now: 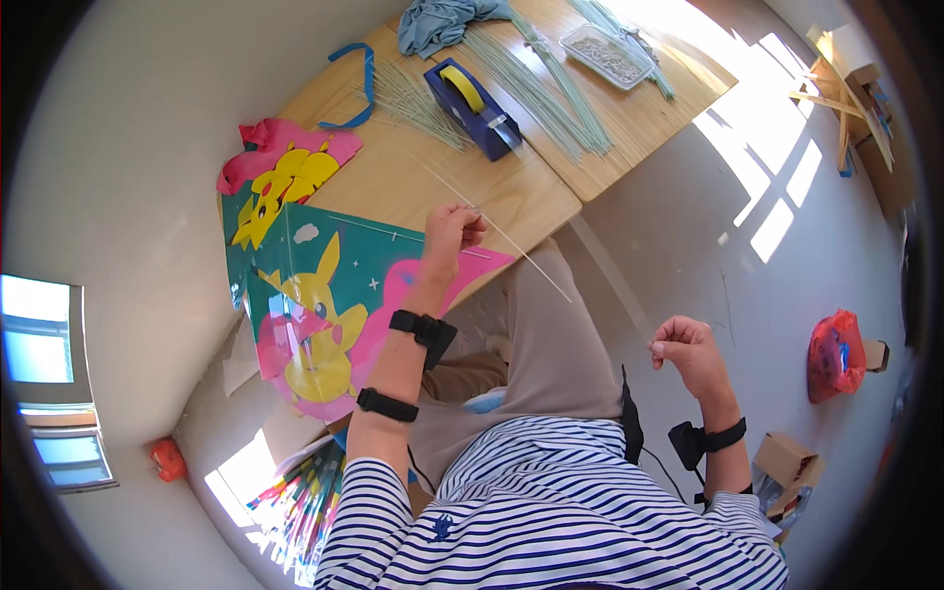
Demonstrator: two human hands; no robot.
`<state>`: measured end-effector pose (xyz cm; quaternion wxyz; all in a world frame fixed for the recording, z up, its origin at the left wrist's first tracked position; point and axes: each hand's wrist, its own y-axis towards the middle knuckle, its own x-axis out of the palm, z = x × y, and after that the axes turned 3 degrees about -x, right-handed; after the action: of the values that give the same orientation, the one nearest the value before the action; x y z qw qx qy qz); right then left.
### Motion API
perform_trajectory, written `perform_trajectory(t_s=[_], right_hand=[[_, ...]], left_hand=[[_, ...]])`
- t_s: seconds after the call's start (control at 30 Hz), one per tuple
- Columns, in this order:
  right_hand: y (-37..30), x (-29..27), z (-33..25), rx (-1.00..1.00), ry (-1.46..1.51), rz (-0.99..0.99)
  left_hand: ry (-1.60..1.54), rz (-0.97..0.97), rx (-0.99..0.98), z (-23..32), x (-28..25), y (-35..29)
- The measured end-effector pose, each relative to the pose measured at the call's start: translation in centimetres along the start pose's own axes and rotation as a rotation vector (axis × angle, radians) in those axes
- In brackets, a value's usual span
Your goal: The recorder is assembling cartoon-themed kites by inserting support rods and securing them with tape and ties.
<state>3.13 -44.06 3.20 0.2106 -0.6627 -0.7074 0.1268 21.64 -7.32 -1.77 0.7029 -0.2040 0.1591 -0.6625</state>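
My left hand point(450, 236) is closed over the near edge of the table, its fingers around a thin pale rod point(526, 254) that slants past the table edge toward my knee. Beneath that hand lies a green and pink kite sheet point(393, 246) printed with a yellow cartoon figure; its lower part hangs off the table toward my lap. Out to the right, above the floor, my right hand point(691, 356) has its thumb and forefinger pressed together. Whatever may be between them is too small to make out.
A blue tape dispenser point(476, 113) with yellow tape stands on the wooden table point(506, 187). Bundles of thin rods point(536, 88), a clear tray of small parts point(607, 55) and a blue cloth point(447, 24) lie farther back. A red bag point(836, 356) sits on the floor, right.
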Motion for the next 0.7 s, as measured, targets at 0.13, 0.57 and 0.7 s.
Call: perform_trajectory(t_s=[0.13, 0.57, 0.7], right_hand=[[1.2, -0.1, 0.9, 0.098, -0.006, 0.002], [3.1, -1.6, 3.3, 0.201, 0.041, 0.072], [3.2, -1.0, 2.8, 0.212, 0.041, 0.125]], left_hand=[[0.061, 0.174, -0.002, 1.6, -5.7, 5.1], [-0.053, 0.383, 0.23, 7.0, -7.9, 15.4], [-0.168, 0.197, 0.197, 4.8, -2.0, 11.5]])
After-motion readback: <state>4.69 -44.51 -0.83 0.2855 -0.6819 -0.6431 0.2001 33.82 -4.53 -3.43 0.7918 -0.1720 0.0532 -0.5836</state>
